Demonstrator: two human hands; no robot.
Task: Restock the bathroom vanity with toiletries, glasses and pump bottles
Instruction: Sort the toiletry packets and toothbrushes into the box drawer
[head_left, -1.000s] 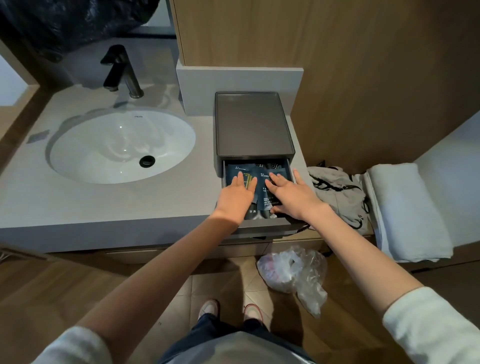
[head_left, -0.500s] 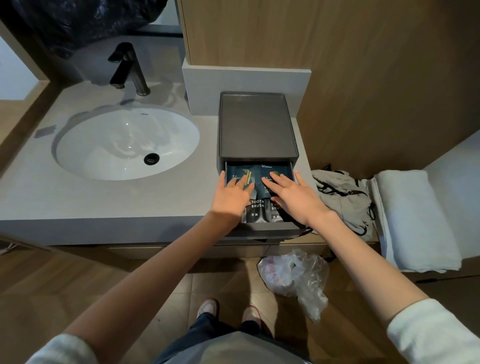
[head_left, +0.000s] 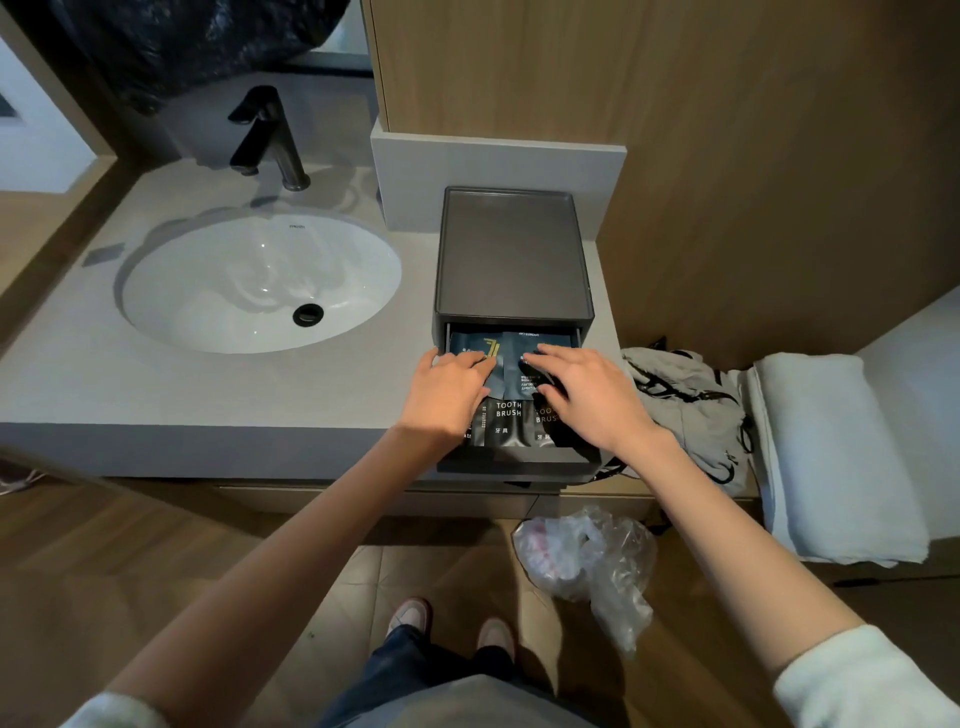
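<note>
A dark grey drawer box (head_left: 511, 249) stands on the vanity counter (head_left: 208, 395), right of the sink. Its drawer (head_left: 514, 460) is pulled out toward me. Inside lie dark blue toiletry packets (head_left: 498, 345) at the back and black toothbrush packets (head_left: 506, 421) at the front. My left hand (head_left: 449, 389) lies flat on the left blue packet, fingers spread. My right hand (head_left: 587, 395) rests palm down on the right blue packet, fingers spread too. Neither hand clearly grips anything.
A white oval sink (head_left: 260, 280) with a black faucet (head_left: 270, 140) fills the counter's left. A grey bag (head_left: 685, 405) and a folded white towel (head_left: 831, 457) lie to the right. A clear plastic bag (head_left: 592, 561) sits on the floor by my feet. Wooden wall behind.
Both hands have slid slightly toward the drawer's back over the blue packets, uncovering the toothbrush packets at the front. The camera has shifted a little.
</note>
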